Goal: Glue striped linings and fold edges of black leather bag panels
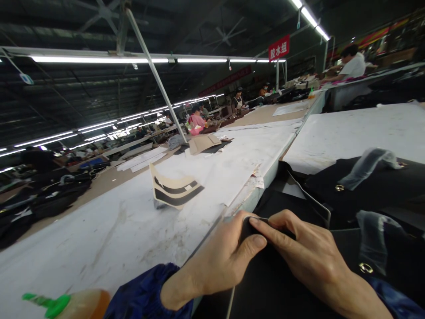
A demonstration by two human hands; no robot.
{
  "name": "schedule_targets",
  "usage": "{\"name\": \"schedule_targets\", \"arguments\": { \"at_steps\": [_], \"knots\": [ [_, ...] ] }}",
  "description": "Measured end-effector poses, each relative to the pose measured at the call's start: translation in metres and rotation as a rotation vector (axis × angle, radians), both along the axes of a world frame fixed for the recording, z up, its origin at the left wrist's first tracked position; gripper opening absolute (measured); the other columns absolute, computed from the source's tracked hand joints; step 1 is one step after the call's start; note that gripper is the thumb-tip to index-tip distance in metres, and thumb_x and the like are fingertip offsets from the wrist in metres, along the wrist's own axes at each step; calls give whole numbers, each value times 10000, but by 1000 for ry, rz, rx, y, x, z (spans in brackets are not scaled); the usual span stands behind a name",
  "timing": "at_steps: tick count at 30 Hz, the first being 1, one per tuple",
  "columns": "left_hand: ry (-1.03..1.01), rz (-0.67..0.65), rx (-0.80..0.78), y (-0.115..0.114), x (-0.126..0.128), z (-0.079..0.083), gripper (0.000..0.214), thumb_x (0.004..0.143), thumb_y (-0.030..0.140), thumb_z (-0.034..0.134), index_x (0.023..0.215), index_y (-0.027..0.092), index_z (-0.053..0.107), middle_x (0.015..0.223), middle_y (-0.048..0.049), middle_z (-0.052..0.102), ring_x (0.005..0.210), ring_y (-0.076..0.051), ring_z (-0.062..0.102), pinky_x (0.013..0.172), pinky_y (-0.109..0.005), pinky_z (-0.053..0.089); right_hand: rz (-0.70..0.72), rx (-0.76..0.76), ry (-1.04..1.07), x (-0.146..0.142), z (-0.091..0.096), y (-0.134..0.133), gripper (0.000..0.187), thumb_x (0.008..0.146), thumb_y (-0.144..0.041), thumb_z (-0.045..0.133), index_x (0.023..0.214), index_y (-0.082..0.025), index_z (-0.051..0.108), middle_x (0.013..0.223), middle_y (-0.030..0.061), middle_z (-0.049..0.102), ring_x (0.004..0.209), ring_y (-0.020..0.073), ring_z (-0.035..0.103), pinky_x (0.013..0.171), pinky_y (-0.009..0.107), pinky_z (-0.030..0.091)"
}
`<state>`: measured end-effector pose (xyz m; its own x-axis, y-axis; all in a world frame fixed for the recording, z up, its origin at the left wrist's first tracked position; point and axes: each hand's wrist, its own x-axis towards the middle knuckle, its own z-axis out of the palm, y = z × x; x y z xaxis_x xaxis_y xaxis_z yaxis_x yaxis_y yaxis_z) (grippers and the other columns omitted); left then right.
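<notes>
Fingers (257, 242) closed tight here, no gap to speak of! Left hand (222, 261) pinches the edge of a black leather-like panel (275, 283), thumb laid across it, forefinger bent behind. Right hand (315, 252) meets it at that same edge, one fingertip pressed down close by the left forefinger, the others curled with their tips out of sight. And the panel? Near side, right of centre, beside the white-covered worktable (116, 248). Off to the right, clear plastic wraps a bag handle (365, 170); near left, a green-nozzled squeeze bottle (83, 305); farther over the table, a curved cream piece (175, 195) carrying dark strips.
</notes>
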<state>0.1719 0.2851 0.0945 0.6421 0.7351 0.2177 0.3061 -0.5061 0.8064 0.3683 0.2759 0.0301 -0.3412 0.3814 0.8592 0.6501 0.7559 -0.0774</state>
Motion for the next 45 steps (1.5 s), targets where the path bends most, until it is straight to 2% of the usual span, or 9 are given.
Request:
{"name": "schedule_targets", "arguments": {
  "at_steps": [6,11,20,23,27,30,33,39,45],
  "knots": [
    [-7,13,2,2,2,-2,231,1019,344,421,1102,166,543,1048,-57,613,991,-193,576,904,-329,436,66,-51,20,-2,-4,0,572,920,7,499,1449,-200,435,942,37,579,744,97,569,604,195,474],
    [31,59,1,2,2,-5,249,1031,387,379,973,200,533,804,13,543,786,-157,544,823,-312,425,50,-45,-5,3,-1,2,526,914,6,510,1387,-224,491,893,7,553,662,76,517,543,183,422],
    [65,112,14,1,1,-10,238,1025,384,411,900,210,514,691,54,460,645,-113,452,616,-261,341,94,-73,-19,6,8,0,511,927,-22,484,1387,-246,494,878,10,569,688,87,552,554,180,441],
    [37,147,56,2,3,-13,268,1041,355,369,894,209,539,703,47,476,645,-110,449,636,-253,352,67,-70,0,2,8,2,463,942,-49,487,1357,-252,524,853,2,581,649,79,552,518,168,426],
    [5,230,122,2,3,-14,295,1043,329,364,876,199,569,687,42,514,622,-103,473,615,-240,362,-29,0,53,-2,10,2,325,961,-126,534,1280,-180,561,840,8,623,629,76,586,544,169,463],
    [-34,261,142,1,1,-8,307,1041,328,368,971,193,635,698,34,575,605,-97,501,595,-216,389,-126,45,142,-1,16,-2,188,959,-208,578,1139,-158,597,832,17,661,660,86,636,607,174,500],
    [-62,277,180,-2,-2,-1,319,1043,323,370,1035,197,663,674,40,589,592,-91,522,584,-192,411,-168,38,246,1,20,-6,76,918,-181,642,992,-188,628,813,-2,661,672,74,649,621,156,500],
    [-48,278,288,-5,-3,-3,304,1041,279,381,1110,226,672,747,32,676,620,-92,592,612,-168,457,-136,-3,346,0,22,-6,146,869,-85,672,949,-207,661,788,-15,628,659,71,622,599,164,505],
    [-41,243,336,-5,-1,-6,309,1036,247,382,1139,233,672,889,11,743,699,-100,666,690,-160,501,-150,-43,347,-1,19,-4,119,890,-105,644,935,-213,663,746,-9,628,618,88,612,542,191,499]
  ]
}}
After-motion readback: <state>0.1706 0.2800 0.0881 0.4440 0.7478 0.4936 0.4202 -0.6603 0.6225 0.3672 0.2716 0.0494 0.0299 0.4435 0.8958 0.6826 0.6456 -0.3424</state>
